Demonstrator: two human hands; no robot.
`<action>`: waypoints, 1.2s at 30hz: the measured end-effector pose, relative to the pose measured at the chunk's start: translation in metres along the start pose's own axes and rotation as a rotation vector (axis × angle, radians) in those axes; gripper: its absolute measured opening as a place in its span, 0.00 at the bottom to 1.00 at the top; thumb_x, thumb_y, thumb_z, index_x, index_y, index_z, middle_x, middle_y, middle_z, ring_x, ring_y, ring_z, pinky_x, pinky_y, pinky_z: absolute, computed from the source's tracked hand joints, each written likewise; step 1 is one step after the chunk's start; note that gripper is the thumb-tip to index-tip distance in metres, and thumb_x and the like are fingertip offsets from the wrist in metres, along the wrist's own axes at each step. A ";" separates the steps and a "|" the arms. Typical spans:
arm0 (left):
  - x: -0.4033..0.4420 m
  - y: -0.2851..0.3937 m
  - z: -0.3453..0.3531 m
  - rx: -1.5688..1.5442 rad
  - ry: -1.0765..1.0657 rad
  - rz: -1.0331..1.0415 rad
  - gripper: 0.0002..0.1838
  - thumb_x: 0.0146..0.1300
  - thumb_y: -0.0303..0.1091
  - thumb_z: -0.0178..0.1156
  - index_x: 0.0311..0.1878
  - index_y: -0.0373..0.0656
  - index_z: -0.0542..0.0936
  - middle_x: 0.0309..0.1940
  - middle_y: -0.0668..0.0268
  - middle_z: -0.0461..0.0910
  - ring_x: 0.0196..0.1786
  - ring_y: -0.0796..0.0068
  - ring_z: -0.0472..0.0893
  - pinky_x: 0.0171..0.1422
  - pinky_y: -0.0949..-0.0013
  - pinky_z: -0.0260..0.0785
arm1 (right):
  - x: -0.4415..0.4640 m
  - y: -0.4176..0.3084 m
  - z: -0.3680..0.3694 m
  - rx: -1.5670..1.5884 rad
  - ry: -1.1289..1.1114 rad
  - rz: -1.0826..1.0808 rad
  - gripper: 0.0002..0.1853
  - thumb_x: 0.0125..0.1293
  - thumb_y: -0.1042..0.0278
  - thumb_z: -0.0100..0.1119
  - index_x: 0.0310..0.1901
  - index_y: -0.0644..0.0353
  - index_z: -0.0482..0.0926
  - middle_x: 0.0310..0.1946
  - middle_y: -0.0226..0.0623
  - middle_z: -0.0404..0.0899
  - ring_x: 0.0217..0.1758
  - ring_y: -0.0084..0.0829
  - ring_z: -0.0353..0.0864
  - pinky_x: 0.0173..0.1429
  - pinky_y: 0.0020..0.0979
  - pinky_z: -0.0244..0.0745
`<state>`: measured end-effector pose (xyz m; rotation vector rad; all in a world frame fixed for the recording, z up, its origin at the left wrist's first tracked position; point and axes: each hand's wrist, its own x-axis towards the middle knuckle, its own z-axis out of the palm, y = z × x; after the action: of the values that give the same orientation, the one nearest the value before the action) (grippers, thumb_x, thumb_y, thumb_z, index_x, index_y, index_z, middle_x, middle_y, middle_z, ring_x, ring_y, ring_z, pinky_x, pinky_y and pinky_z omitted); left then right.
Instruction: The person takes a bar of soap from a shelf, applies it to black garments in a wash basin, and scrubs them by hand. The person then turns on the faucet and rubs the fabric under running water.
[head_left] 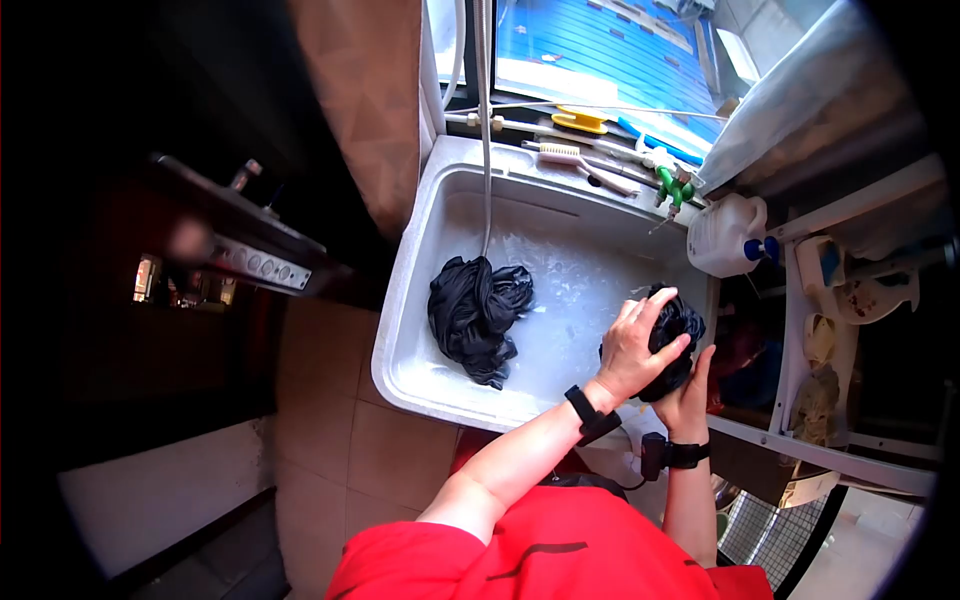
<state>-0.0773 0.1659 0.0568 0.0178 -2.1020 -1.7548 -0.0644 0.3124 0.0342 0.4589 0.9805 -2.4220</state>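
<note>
A wet black cloth (670, 345) is bunched up at the right end of the white sink (400, 345). My left hand (635, 345) lies on its upper left side with the fingers curled over it. Under its lower right side is my right hand (690, 395), thumb and fingers pressed against the bundle. Both wrists wear black bands. Another black cloth (475, 315) lies crumpled in the left part of the sink, beneath a hanging grey hose (487, 150).
A green tap (675, 187) is at the back right corner, beside a white jug (725, 235). A brush (580, 160) rests on the back rim, near a yellow object (579, 121). Metal shelving (790, 330) stands on the right.
</note>
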 end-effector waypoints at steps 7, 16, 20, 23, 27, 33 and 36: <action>-0.048 0.015 0.012 0.088 -0.195 -0.017 0.23 0.50 0.44 0.67 0.48 0.44 0.78 0.42 0.57 0.76 0.46 0.55 0.72 0.54 0.59 0.68 | -0.027 -0.011 -0.006 -0.184 -0.131 -0.134 0.39 0.65 0.32 0.44 0.70 0.50 0.56 0.64 0.36 0.65 0.65 0.33 0.68 0.66 0.36 0.67; -0.070 0.015 0.017 -0.176 -0.086 -0.025 0.17 0.54 0.38 0.68 0.44 0.39 0.79 0.47 0.57 0.76 0.50 0.63 0.77 0.57 0.66 0.67 | -0.023 -0.004 -0.007 -0.432 0.059 -0.213 0.17 0.66 0.55 0.56 0.46 0.62 0.77 0.39 0.32 0.79 0.39 0.24 0.79 0.44 0.26 0.74; -0.067 0.002 0.018 -0.224 0.035 -0.192 0.12 0.61 0.37 0.62 0.40 0.37 0.78 0.35 0.62 0.79 0.37 0.71 0.77 0.45 0.70 0.69 | -0.019 0.010 0.005 -0.671 0.249 -0.483 0.13 0.62 0.59 0.59 0.36 0.63 0.80 0.31 0.27 0.77 0.35 0.18 0.73 0.40 0.25 0.70; -0.060 -0.010 0.012 -0.333 0.079 -0.325 0.13 0.62 0.37 0.61 0.38 0.35 0.79 0.30 0.59 0.81 0.34 0.71 0.78 0.42 0.67 0.70 | -0.014 0.018 0.013 -0.825 0.279 -0.578 0.14 0.62 0.61 0.60 0.35 0.66 0.79 0.30 0.28 0.78 0.33 0.20 0.73 0.40 0.26 0.71; -0.053 -0.031 -0.002 -0.696 0.078 -0.594 0.12 0.64 0.37 0.59 0.35 0.36 0.80 0.27 0.68 0.80 0.28 0.78 0.76 0.35 0.72 0.70 | -0.005 0.033 0.023 -0.975 0.293 -0.705 0.15 0.61 0.60 0.60 0.36 0.67 0.80 0.27 0.34 0.81 0.31 0.22 0.77 0.38 0.28 0.73; -0.038 -0.028 -0.027 -0.908 -0.067 -0.827 0.11 0.65 0.38 0.57 0.31 0.43 0.78 0.24 0.71 0.78 0.25 0.81 0.77 0.29 0.75 0.69 | -0.011 0.041 0.049 -1.213 0.400 -0.805 0.14 0.58 0.58 0.58 0.34 0.61 0.82 0.30 0.46 0.82 0.33 0.44 0.82 0.37 0.37 0.75; -0.038 -0.051 -0.025 -1.055 -0.112 -0.911 0.12 0.65 0.39 0.57 0.31 0.42 0.79 0.24 0.70 0.79 0.24 0.79 0.78 0.29 0.74 0.70 | -0.011 0.046 0.053 -1.311 0.459 -0.891 0.12 0.57 0.59 0.59 0.34 0.60 0.82 0.29 0.44 0.81 0.33 0.45 0.81 0.37 0.38 0.75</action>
<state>-0.0473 0.1411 0.0007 0.6610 -0.9657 -3.2284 -0.0365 0.2488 0.0501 0.0403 3.0798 -1.5938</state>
